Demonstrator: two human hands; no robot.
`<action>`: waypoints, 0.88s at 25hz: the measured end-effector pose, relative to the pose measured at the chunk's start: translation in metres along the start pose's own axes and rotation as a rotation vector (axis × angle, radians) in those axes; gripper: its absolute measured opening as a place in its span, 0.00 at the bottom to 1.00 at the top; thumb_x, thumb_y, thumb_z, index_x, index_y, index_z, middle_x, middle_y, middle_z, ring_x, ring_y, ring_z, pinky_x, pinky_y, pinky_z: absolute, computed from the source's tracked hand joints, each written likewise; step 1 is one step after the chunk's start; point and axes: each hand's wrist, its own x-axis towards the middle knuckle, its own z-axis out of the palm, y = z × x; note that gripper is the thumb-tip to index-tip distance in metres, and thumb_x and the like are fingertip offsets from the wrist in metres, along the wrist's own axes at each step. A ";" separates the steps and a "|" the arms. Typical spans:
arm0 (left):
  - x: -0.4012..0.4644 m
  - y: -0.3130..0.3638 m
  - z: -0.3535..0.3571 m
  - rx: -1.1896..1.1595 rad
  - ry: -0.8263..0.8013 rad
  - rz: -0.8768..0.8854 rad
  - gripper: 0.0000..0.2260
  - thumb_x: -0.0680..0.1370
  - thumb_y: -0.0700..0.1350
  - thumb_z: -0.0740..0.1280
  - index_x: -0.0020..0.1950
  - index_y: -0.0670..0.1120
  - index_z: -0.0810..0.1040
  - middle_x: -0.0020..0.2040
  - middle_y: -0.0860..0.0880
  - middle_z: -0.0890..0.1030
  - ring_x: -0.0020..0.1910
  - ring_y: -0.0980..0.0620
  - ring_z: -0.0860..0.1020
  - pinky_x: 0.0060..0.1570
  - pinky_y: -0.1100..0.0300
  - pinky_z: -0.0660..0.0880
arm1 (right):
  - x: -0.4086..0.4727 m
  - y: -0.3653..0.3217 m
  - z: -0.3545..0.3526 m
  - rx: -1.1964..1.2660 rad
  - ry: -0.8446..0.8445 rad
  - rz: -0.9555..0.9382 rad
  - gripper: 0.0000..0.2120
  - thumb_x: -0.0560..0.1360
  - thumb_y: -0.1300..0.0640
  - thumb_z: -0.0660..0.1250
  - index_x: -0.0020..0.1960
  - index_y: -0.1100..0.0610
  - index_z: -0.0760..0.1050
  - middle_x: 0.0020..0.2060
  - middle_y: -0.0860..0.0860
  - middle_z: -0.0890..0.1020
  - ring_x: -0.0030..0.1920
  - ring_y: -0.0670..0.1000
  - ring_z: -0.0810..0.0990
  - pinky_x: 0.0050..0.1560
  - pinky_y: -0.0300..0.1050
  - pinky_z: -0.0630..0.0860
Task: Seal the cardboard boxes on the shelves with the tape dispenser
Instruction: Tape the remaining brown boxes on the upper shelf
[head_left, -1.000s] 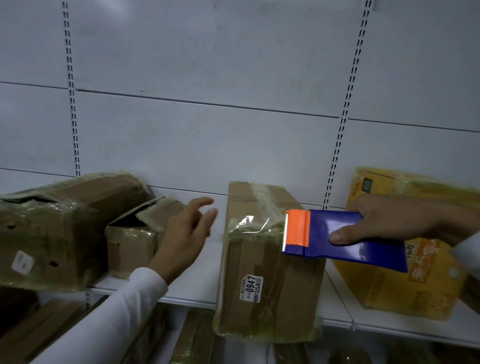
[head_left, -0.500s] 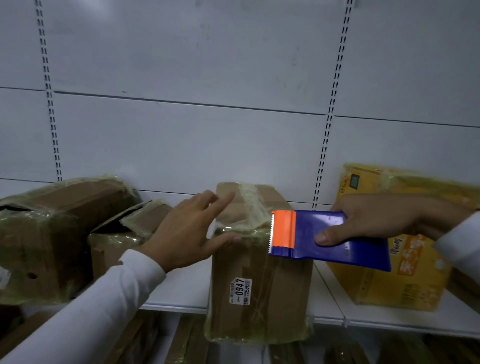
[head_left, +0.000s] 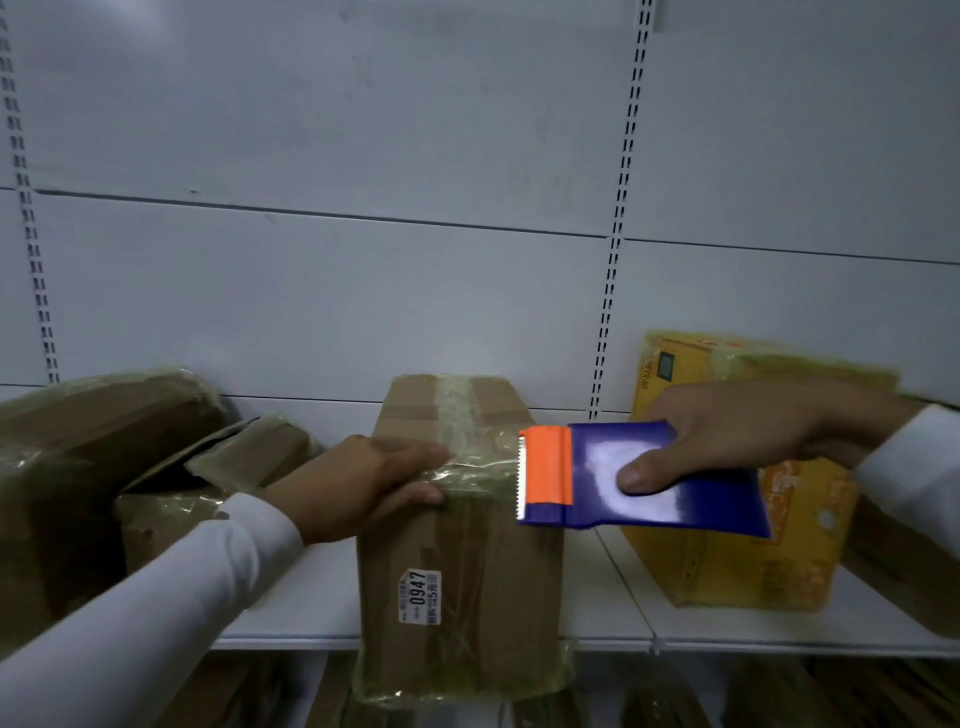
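A tall brown cardboard box (head_left: 460, 587) with a "0947" label stands at the middle of the white shelf (head_left: 613, 623), its front hanging over the edge. Clear tape runs over its top and front. My left hand (head_left: 363, 480) grips the box's upper left front corner, fingers on top and thumb on the front face. My right hand (head_left: 737, 434) holds a blue tape dispenser (head_left: 639, 480) with an orange head and serrated blade. The blade sits at the box's upper right front corner.
Left on the shelf lie a large tape-wrapped brown box (head_left: 78, 467) and a smaller one (head_left: 228, 467) with a lifted flap. A yellow printed box (head_left: 737, 566) leans at the right. More cardboard shows on the shelf below. White slotted wall panels rise behind.
My left hand moved right from open air and took hold of the middle box's top corner. The dispenser stayed close to the box's right corner.
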 end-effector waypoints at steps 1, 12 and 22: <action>-0.005 -0.006 -0.003 -0.008 0.000 0.000 0.25 0.78 0.61 0.56 0.68 0.48 0.74 0.63 0.49 0.79 0.59 0.49 0.79 0.58 0.57 0.75 | -0.007 0.006 -0.005 0.017 0.009 0.004 0.21 0.70 0.35 0.71 0.41 0.55 0.79 0.32 0.50 0.84 0.30 0.45 0.81 0.31 0.34 0.72; 0.028 0.030 -0.002 0.277 0.048 -0.079 0.42 0.68 0.78 0.42 0.73 0.54 0.62 0.66 0.51 0.74 0.60 0.48 0.76 0.58 0.55 0.73 | 0.020 0.066 0.032 0.202 0.060 0.036 0.24 0.68 0.38 0.71 0.54 0.57 0.78 0.46 0.52 0.86 0.45 0.52 0.86 0.42 0.37 0.79; 0.038 0.030 0.020 0.209 0.030 0.069 0.27 0.78 0.67 0.45 0.65 0.55 0.72 0.58 0.52 0.81 0.52 0.48 0.81 0.48 0.54 0.78 | -0.009 0.074 0.014 0.126 0.019 0.001 0.27 0.68 0.36 0.71 0.48 0.61 0.79 0.39 0.55 0.85 0.37 0.54 0.82 0.38 0.42 0.75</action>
